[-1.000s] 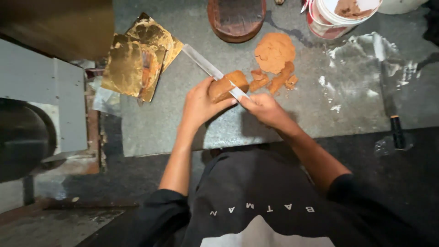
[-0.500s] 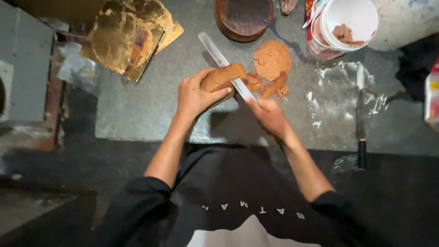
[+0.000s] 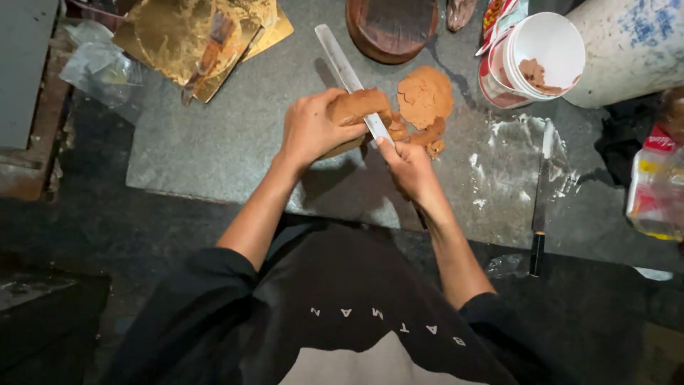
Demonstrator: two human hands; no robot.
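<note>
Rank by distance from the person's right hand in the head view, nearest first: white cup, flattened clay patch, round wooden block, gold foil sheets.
From the right hand:
1. Flattened clay patch, just above the hand on the stone slab.
2. Round wooden block, top centre, and white cup, upper right: too close to call.
3. Gold foil sheets, far upper left.

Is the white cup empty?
No, the white cup has a brownish clay-like lump sitting inside it, like the flattened clay nearby.

Bare slab [image 3: 214, 153] left; cups [image 3: 531, 60] crowd right.
</note>
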